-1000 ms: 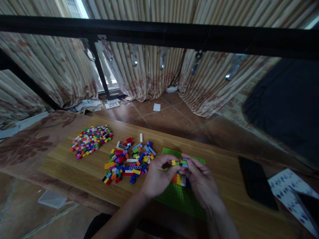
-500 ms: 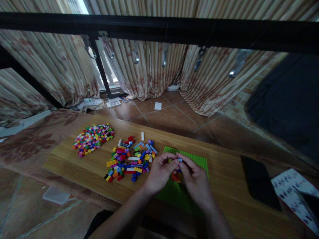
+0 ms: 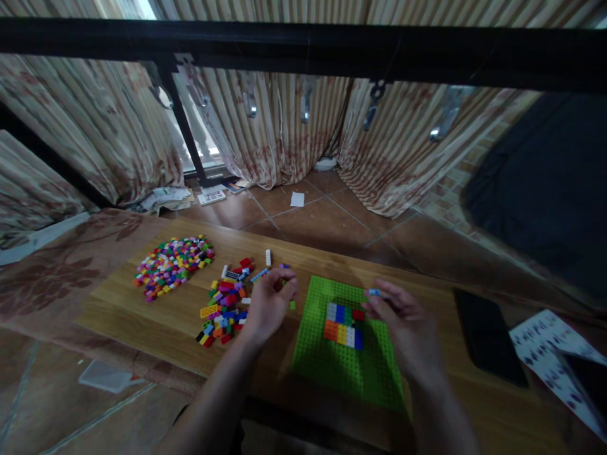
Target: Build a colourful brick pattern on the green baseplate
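A green baseplate (image 3: pixel 348 370) lies on the wooden table, and a small patch of coloured bricks (image 3: pixel 344 323) is pressed onto its middle. My right hand (image 3: pixel 405 325) hovers over the plate's right edge with a small light blue brick (image 3: pixel 374 292) pinched at its fingertips. My left hand (image 3: pixel 268 303) is off the plate's left side, above a pile of larger mixed bricks (image 3: pixel 227 306). Its fingers are curled together, and what they hold is hidden. One small green brick (image 3: pixel 293 305) lies between that hand and the plate.
A second heap of tiny coloured bricks (image 3: pixel 173 265) lies at the table's far left. A black phone (image 3: pixel 488 335) and a printed sheet (image 3: pixel 554 360) lie to the right. A black bar (image 3: pixel 303 54) crosses overhead, in front of the curtains.
Both hands were together over the brick patch; now they are apart. The left has gone left to the brick pile, the right has drawn back rightward with a blue brick, uncovering the patch.
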`<state>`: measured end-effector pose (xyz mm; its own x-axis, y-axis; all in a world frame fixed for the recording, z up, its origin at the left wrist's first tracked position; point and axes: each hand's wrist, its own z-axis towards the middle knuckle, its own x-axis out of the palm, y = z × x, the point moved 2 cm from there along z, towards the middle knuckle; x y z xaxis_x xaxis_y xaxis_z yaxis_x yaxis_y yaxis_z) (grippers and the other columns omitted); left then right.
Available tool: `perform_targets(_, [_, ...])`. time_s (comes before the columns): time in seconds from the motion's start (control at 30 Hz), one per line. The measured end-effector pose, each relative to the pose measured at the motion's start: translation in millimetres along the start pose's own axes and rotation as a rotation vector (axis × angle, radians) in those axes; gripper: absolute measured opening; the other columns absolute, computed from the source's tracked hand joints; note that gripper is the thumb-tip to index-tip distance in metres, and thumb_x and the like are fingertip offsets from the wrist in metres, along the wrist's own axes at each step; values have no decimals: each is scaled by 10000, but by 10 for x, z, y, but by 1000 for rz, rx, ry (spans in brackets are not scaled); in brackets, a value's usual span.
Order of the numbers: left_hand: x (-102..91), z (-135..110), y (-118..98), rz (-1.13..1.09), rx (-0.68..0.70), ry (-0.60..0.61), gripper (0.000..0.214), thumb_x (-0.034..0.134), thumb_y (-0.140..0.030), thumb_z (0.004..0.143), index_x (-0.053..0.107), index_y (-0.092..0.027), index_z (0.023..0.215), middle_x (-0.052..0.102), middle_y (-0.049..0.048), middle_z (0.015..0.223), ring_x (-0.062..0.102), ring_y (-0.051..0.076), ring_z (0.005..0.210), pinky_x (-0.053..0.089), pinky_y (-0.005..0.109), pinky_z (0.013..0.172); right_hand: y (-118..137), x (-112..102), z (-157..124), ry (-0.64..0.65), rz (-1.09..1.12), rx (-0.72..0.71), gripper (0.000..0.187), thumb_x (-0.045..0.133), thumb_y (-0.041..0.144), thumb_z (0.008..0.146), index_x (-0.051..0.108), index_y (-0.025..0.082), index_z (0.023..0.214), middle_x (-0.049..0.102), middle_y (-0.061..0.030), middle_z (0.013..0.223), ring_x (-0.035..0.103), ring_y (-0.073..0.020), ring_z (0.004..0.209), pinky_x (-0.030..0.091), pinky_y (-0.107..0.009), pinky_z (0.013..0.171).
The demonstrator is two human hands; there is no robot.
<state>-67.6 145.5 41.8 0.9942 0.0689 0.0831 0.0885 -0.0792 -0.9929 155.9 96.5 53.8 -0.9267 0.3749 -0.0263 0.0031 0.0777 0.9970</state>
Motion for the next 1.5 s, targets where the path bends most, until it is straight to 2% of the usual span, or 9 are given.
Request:
perform_targets(0.23, [-490,176,-143,1031,180,-106,224,502,-224,822,691,-171,930,710,70,866,654,203,799,481,283,705,-125,-358,89,89,-343,37,324,757,389,651,717,190,904,729,-50,840,661,-200,725,519,-347,685])
perform_targets(0.43, [-528,187,-153,1361,147,-89,321,451,-169,823,726,-205,984,725,103,959,675,272,898,505,354,764,-114,-311,51,234,-531,53,247,689,353,686,744,225,890,738,-19,840,639,-180,681,475,-316,659])
perform_targets(0.6, [-508,165,-190,1396,135,-96,348,455,-147,807,733,-214,1005,725,96,985,669,281,930,512,368,792,-112,-301,34,281,-546,75,248,666,346,702,748,230,904,738,-10,786,638,-180,668,470,-312,650])
perform_targets(0.8, [-415,124,-195,1267,313,-168,318,452,-170,841,713,-184,1022,706,99,1028,641,272,984,498,374,855,-99,-310,3,288,-549,54,218,683,332,694,752,232,875,740,-2,751,656,-183,658,488,-311,640])
perform_targets(0.87, [-294,68,-170,1107,390,-116,268,472,-204,862,699,-175,1003,704,84,1000,646,236,944,501,345,859,-110,-321,-5,283,-554,74,238,684,348,706,750,225,899,737,-6,721,664,-189,646,492,-311,619])
perform_targets(0.93, [-112,-22,-122,907,450,42,233,481,-209,876,681,-180,993,694,66,1029,646,191,945,495,305,887,-133,-331,-11,289,-539,117,272,662,372,741,743,214,947,742,-19,732,681,-193,643,498,-308,607])
perform_targets(1.1, [345,-281,61,748,428,389,247,534,-194,861,644,-208,1082,664,61,1087,627,191,999,495,320,916,-173,-334,-15,296,-472,143,281,634,385,776,740,207,965,754,-40,800,700,-197,616,517,-301,566])
perform_targets(1.37, [493,-310,187,844,273,420,362,567,-215,834,580,-176,1194,653,94,1125,653,220,940,517,362,883,-189,-315,-26,291,-551,96,227,675,343,728,727,217,909,701,7,645,639,-171,571,477,-296,576])
perform_targets(1.5, [493,-303,188,864,272,416,367,565,-225,836,578,-191,1201,664,83,1109,659,217,938,517,345,871,-215,-255,-34,253,-544,-21,153,680,316,712,706,220,828,711,-7,744,656,-188,699,499,-323,684])
